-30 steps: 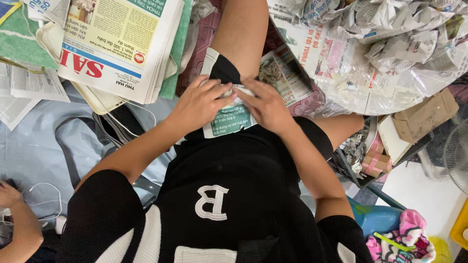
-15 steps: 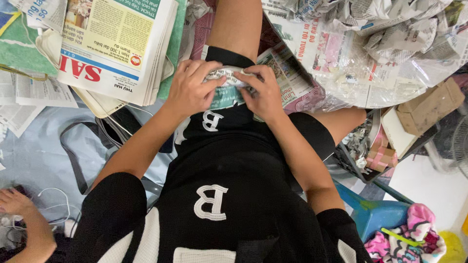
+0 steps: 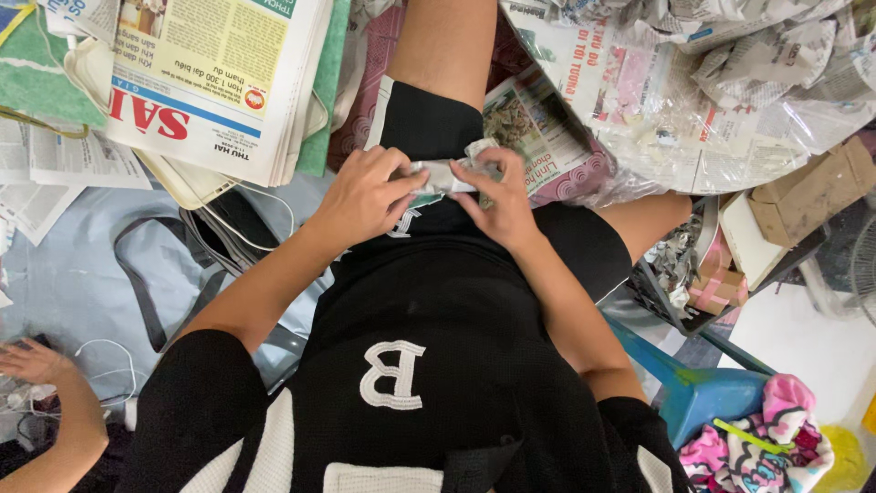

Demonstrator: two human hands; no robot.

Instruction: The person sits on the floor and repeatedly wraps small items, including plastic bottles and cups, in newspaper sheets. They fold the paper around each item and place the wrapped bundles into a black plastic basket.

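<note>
Head cam, only view I've got. Both hands meet over the lap, on one folded piece of newspaper [image 3: 444, 175]. Left hand [image 3: 365, 196] is curled, fingers pinching the paper's left end against the black shorts [image 3: 429, 123]. Right hand [image 3: 500, 203] is curled too, thumb + fingertips clamped on the paper's right end. So the paper sits between the two hands, touching both, squeezed into a narrow crumpled strip, greenish print showing just under it by the left thumb. Can't tell how many layers.

Beyond the left hand, up and outward: newspaper stack [image 3: 214, 87] lying flat, w/ a green sheet [image 3: 321, 100] under its edge. Beyond the right hand: crumpled newspaper pile [image 3: 703, 82], partly under clear plastic, and a flat printed page [image 3: 534, 128] just past the right fingertips. Outward of the right forearm: cardboard box [image 3: 808, 192], blue plastic stool [image 3: 698, 388] near the elbow, pink patterned cloth [image 3: 776, 438] beside it.

Far lower left corner: another person's hand [image 3: 32, 361] resting on white cable [image 3: 109, 365], well apart from mine. Black strap [image 3: 137, 283] lies on the grey floor betw. that and the left forearm.
</note>
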